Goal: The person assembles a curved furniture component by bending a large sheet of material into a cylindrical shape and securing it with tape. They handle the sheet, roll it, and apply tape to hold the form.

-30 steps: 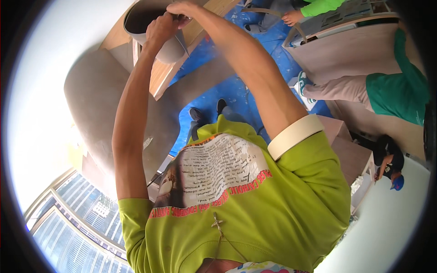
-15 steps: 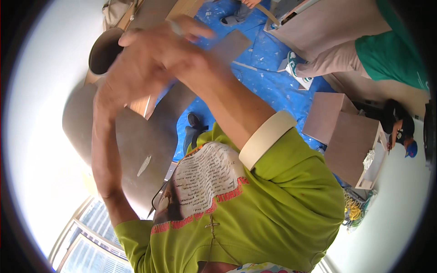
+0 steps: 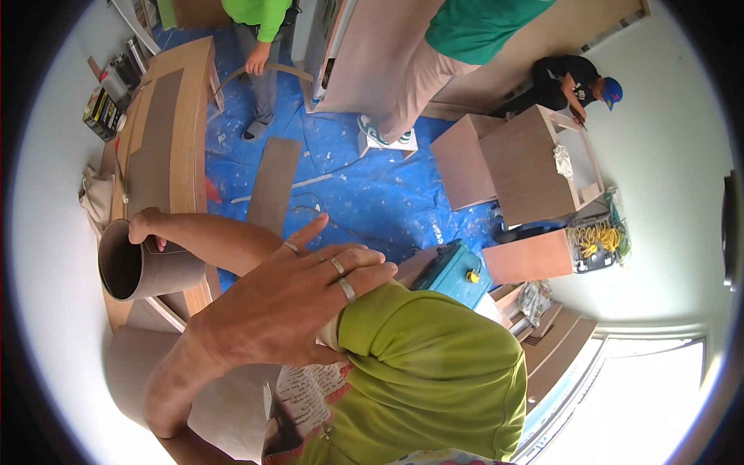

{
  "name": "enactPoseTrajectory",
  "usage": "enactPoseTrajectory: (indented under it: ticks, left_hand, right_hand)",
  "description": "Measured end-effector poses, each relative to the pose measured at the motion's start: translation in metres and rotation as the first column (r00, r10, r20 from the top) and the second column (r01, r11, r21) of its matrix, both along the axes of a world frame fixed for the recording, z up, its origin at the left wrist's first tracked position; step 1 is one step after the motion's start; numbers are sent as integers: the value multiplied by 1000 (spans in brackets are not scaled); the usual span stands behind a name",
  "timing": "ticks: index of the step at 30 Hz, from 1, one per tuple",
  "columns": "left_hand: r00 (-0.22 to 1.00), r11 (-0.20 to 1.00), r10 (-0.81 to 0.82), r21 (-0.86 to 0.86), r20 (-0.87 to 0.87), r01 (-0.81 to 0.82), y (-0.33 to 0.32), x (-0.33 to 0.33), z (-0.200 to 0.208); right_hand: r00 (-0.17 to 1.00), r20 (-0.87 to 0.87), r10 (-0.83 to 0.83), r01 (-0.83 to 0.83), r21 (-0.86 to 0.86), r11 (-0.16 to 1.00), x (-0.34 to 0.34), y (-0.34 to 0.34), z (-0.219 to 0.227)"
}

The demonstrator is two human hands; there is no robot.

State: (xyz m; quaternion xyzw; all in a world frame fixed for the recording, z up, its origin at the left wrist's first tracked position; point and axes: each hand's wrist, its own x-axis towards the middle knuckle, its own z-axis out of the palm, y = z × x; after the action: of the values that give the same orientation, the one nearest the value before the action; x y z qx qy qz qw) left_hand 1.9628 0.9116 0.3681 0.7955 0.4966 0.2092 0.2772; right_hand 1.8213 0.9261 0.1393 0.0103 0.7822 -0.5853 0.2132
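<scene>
My left hand reaches across in front of me, its back up and its ringed fingers spread at the cream cuff of my right green sleeve. Whether it touches the cuff cannot be made out. Behind it, my right forearm stretches to the left. There my right hand grips the rim of a rolled brown sheet, thumb side over the edge. The sheet's curled end opens toward me, and a wider brown part hangs below, partly hidden by my left arm.
A long wooden panel lies at left, with cans beside it. Blue sheeting covers the floor, with a brown board on it. Several people work beyond, one standing on a low white step. Box cabinets and a teal case stand right.
The view has turned, bringing the long panel and more people into sight. My hands, overlapped and blurred before, are now apart: the right at the roll, the left near my right sleeve.
</scene>
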Motion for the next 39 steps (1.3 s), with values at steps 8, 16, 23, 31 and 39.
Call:
enactPoseTrajectory:
  ticks: [8, 16, 23, 31, 39]
  left_hand:
    - [985, 998, 48, 52, -163, -40, -41, -13, 7]
    - [955, 987, 157, 63, -253, -145, -29, -49, -41]
    - [901, 957, 286, 135, -326, -255, -58, -88, -60]
    - [873, 928, 370, 174, -317, -330, -63, -117, -76]
    - [694, 870, 475, 169, -541, -464, -66, -146, -105]
  right_hand:
    - [998, -26, 62, -62, 14, 998, -25, -56, 8]
    - [999, 41, -30, 28, 61, 998, -30, -18, -12]
    - [992, 92, 86, -99, 149, 984, -100, -46, 14]
    - [946, 292, 138, -243, 363, 899, -129, -48, 8]
    - [987, 50, 150, -153, 61, 986, -130, -37, -20]
